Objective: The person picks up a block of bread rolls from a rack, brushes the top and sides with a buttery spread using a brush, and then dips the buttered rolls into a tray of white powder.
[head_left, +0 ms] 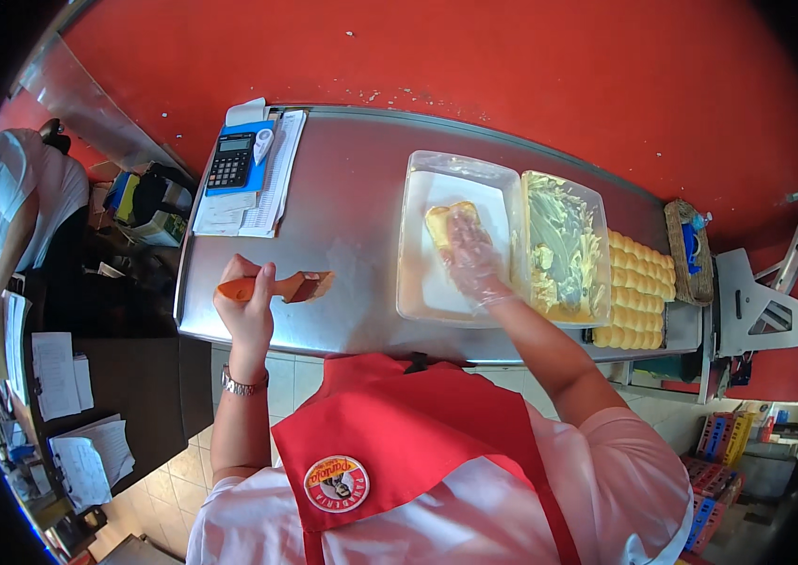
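Red wall (474,66) spans the top of the frame, behind a steel table (347,221) with a calculator (230,162) and papers (272,179) at its upper left end. Just right of the frame's middle, a bread slice (440,222) lies in a clear tub with a white floor (446,297). The person's gloved right hand (472,252) rests over it, fingers laid across the bread; whether they grip it or only press cannot be told. At centre left, the left hand (250,299) is closed round the handle of a brush (297,286), held above the table and apart from the bread.

Work appears to be midway: this is the only slice visible in that tub, and how much of its face is coated is hidden. Beside it, a second tub (603,282) carries pale yellow smears, seemingly partly used. Rows of rolls (639,292) at right look whole; their coating is unclear.

Bristles point toward the frame's right, the brush's long axis nearly level. What shows of the slice seems to slant from upper left to lower right, its far end covered.
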The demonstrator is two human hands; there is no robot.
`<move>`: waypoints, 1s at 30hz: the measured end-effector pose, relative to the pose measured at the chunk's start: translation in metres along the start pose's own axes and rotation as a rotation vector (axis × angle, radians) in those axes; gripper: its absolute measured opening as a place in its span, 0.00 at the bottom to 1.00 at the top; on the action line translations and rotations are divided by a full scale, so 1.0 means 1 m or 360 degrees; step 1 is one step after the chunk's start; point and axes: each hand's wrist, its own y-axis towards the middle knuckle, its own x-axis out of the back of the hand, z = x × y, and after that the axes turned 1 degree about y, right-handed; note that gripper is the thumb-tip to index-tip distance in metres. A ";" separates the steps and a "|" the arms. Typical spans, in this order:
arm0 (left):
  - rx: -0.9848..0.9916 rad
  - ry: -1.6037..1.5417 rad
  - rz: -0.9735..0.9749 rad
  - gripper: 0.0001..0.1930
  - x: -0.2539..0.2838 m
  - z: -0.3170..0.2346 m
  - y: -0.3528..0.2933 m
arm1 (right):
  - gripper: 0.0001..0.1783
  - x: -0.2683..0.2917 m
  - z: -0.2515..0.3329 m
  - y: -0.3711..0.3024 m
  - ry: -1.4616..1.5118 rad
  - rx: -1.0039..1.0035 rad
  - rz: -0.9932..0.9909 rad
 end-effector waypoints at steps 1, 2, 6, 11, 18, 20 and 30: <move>0.0030 -0.0027 -0.0005 0.13 0.002 0.001 0.001 | 0.38 -0.003 -0.011 0.000 0.0006 0.0039 -0.0055; 0.0067 -0.0048 -0.0017 0.13 0.005 0.005 0.000 | 0.38 -0.001 -0.008 0.001 -0.0008 0.0013 -0.0019; 0.0277 -0.0177 -0.0104 0.13 0.013 0.017 -0.004 | 0.37 0.013 0.016 0.006 -0.0022 -0.0019 0.0094; 0.0154 -0.0104 -0.0089 0.13 0.012 0.012 -0.004 | 0.31 0.021 0.004 0.003 0.0049 -0.0133 0.0004; 0.0179 -0.0072 -0.0096 0.13 0.017 0.018 -0.009 | 0.17 0.020 0.033 0.019 -0.0192 -0.0233 -0.0077; 0.0171 -0.0032 -0.0096 0.13 0.018 0.016 -0.013 | 0.15 0.018 0.034 0.017 -0.0115 -0.0208 -0.0015; 0.0146 0.0010 -0.0135 0.13 0.017 0.011 -0.022 | 0.15 0.063 0.054 -0.004 0.0336 -0.0045 0.0145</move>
